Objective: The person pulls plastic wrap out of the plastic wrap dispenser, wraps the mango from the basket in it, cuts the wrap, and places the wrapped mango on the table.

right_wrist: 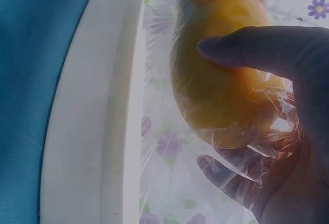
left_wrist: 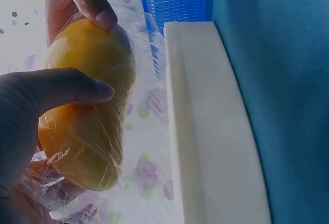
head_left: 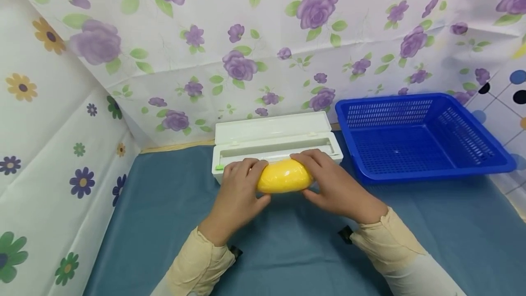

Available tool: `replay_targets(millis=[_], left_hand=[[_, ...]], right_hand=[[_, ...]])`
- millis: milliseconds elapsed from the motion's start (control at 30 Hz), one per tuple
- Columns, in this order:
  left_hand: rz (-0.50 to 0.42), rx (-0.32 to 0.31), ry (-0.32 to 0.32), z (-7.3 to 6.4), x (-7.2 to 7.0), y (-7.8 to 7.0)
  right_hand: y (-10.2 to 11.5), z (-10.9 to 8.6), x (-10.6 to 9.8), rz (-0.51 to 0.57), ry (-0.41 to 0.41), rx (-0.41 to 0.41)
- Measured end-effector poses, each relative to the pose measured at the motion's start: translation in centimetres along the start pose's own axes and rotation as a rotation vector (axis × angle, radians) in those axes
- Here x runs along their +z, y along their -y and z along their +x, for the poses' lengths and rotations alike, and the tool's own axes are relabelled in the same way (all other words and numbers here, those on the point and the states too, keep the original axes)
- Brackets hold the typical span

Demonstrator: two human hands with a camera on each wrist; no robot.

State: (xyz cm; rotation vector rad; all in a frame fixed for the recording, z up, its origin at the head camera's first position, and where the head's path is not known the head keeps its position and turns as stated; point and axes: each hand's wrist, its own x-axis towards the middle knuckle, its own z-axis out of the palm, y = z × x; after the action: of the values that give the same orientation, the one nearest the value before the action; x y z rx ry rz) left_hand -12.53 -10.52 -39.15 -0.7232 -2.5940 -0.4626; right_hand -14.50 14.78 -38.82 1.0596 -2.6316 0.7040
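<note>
Yellow oblong (head_left: 285, 177), mid-frame, clamped in fingers (head_left: 255, 171) of left hand (head_left: 238, 191) and right hand (head_left: 337, 188); likely mid-wrapping, clear film (right_wrist: 281, 124) probably wanting severing next.

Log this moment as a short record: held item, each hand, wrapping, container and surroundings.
Held item: yellow object, rounded and elongated
Wrapping: clear film, crumpled in places
Left hand: grips the object's left end
Right hand: grips its right end
Container: white box, lid open
Surroundings: blue basket, right of the box; blue-green cloth underneath
</note>
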Motion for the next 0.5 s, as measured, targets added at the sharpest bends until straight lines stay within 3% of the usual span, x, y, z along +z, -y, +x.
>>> replay_targets(millis=[500], left_hand=[[-0.01, 0.023, -0.106, 2.4, -1.6, 0.2]], right_hand=[[0.1, 1.9, -1.8, -0.026, -0.088, -0.028]])
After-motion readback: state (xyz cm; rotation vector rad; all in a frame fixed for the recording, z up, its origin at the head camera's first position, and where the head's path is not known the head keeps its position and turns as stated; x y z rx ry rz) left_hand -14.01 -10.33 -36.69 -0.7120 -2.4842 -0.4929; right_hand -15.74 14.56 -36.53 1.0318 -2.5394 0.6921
